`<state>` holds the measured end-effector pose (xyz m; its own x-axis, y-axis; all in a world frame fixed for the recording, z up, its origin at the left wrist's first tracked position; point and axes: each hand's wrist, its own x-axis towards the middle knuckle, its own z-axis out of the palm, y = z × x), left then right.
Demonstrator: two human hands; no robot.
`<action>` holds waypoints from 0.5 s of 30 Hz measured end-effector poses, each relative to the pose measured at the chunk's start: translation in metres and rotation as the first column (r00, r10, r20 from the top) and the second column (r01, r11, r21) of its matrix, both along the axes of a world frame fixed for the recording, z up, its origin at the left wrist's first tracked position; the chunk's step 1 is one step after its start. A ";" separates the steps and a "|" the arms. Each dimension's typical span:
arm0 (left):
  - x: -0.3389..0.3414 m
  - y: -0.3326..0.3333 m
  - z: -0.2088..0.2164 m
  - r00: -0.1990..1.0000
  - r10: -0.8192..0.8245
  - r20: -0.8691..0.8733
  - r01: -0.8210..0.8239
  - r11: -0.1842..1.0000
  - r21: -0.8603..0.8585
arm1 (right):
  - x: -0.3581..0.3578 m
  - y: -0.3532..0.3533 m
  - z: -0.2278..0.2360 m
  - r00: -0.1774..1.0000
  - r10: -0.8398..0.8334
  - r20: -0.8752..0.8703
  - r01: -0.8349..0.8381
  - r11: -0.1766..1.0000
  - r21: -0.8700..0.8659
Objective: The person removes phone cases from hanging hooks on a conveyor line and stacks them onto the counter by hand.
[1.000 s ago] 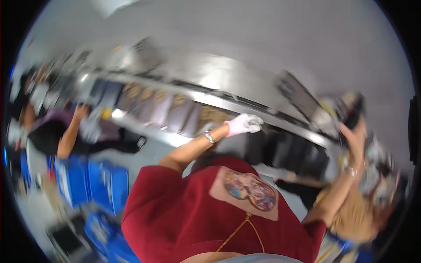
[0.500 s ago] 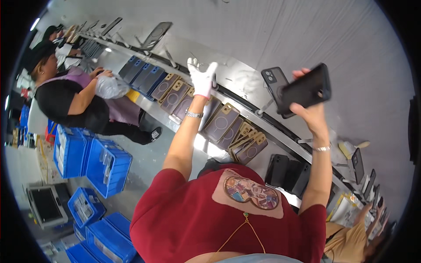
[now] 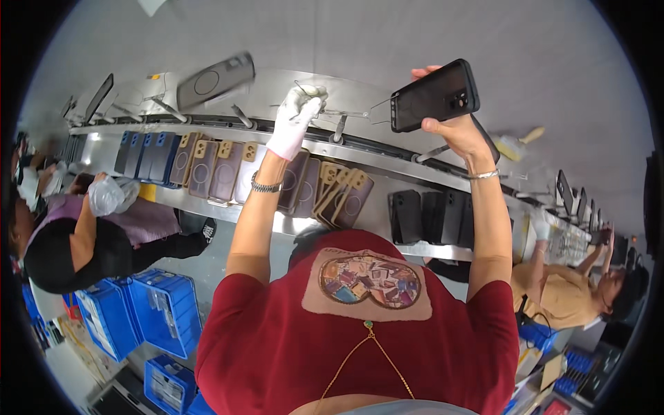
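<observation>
the site is a factory workshop laid out as a production line. indicators are as follows. a long metal counter spans the work area, fitted with a dark rail and short rods at intervals. like phone cases stand grouped in rows: blue cases, gold-edged cases and black cases. one co-worker is stationed to the left, another co-worker to the right. blue plastic crates stand at the rear left.
</observation>
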<state>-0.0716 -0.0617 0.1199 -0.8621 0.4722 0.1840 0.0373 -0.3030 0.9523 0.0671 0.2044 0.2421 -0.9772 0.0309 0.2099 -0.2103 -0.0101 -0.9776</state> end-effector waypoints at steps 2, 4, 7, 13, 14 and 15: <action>0.016 0.023 0.003 0.996 -0.073 0.046 0.070 0.995 0.076 | 0.014 0.014 0.004 0.999 -0.049 -0.005 0.049 0.999 -0.002; 0.027 0.047 0.004 0.995 -0.091 0.043 0.089 0.995 0.045 | 0.020 0.023 0.016 0.994 -0.100 0.038 0.091 0.979 0.185; 0.048 0.084 0.007 0.986 -0.168 0.004 0.168 0.985 -0.049 | 0.025 0.030 0.012 0.979 -0.174 -0.104 0.202 0.786 0.585; 0.084 0.163 -0.002 0.945 -0.202 -0.257 0.121 0.947 -0.298 | 0.031 0.046 -0.009 0.990 -0.140 -0.035 0.082 0.346 0.935; 0.091 0.177 -0.003 0.943 -0.213 -0.256 0.134 0.947 -0.294 | 0.035 0.056 -0.011 0.990 -0.137 0.015 0.019 0.243 0.970; 0.098 0.189 -0.003 0.954 -0.228 -0.194 0.173 0.949 -0.262 | 0.040 0.065 -0.008 0.988 -0.154 0.022 0.012 0.220 0.975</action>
